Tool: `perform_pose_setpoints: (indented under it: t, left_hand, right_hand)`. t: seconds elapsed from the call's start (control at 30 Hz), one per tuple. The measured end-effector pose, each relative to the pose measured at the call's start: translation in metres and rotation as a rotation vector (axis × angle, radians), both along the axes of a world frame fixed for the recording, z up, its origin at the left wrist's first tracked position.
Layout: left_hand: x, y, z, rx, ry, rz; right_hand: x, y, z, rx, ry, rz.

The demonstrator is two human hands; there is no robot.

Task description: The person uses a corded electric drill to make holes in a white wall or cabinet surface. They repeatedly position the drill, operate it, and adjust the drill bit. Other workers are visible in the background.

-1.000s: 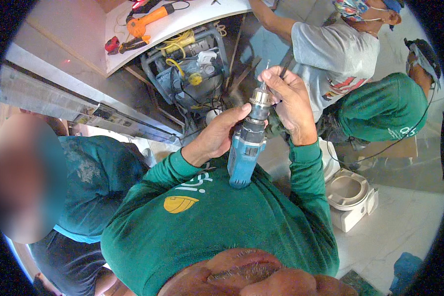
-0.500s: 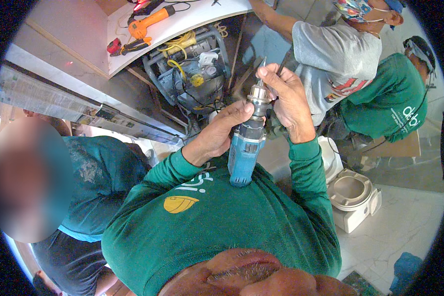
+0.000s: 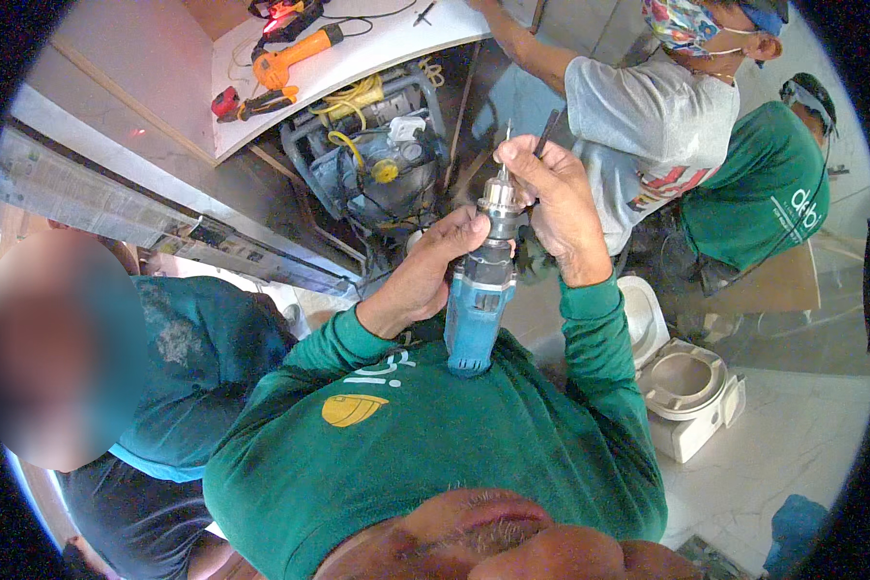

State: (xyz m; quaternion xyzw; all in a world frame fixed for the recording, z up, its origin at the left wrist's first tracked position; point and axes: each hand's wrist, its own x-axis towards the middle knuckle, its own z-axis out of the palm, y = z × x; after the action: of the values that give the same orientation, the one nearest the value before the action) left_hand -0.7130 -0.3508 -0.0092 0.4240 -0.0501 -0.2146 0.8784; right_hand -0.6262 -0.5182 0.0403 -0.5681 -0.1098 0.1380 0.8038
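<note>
A teal power drill (image 3: 478, 324) stands upright in front of my chest, its lower end against my shirt and its metal chuck (image 3: 502, 196) pointing away from me. My left hand (image 3: 430, 261) is closed around the drill's neck, with the thumb just below the chuck. Thumb and fingers of my right hand (image 3: 563, 203) pinch a thin drill bit (image 3: 508, 137) at the mouth of the chuck. How deep the bit sits inside is hidden. A dark slim rod (image 3: 548, 133) pokes up from between my right fingers; its kind cannot be made out.
Ahead, a white shelf (image 3: 396, 34) holds an orange tool (image 3: 295, 58) and orange-handled pliers (image 3: 261, 102). Under it sits a framed machine (image 3: 387, 145) with yellow cable. Two people work ahead right, another person is close at left. A white toilet (image 3: 691, 391) stands at right.
The drill and both hands have shifted slightly left in the picture. My right fingers still pinch the bit, and the dark rod now shows more clearly.
</note>
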Motion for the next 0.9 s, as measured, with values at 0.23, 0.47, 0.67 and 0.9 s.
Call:
perform_pose_setpoints:
  t: [0.23,0.47,0.67,0.9]
  left_hand:
    - [-0.004,-0.002,-0.003,-0.032,0.041,0.009]
    - [-0.004,-0.006,0.002,0.128,-0.119,0.095]
    - [0.001,-0.004,-0.001,0.008,-0.025,0.039]
    - [0.0,-0.011,-0.007,0.049,-0.14,0.145]
  right_hand:
    - [-0.001,0.0,0.0,0.024,-0.019,0.014]
    - [-0.002,0.004,0.001,0.046,-0.034,0.007]
    - [0.002,0.0,-0.004,0.012,-0.022,0.008]
    - [0.001,0.003,-0.004,0.036,-0.037,-0.011]
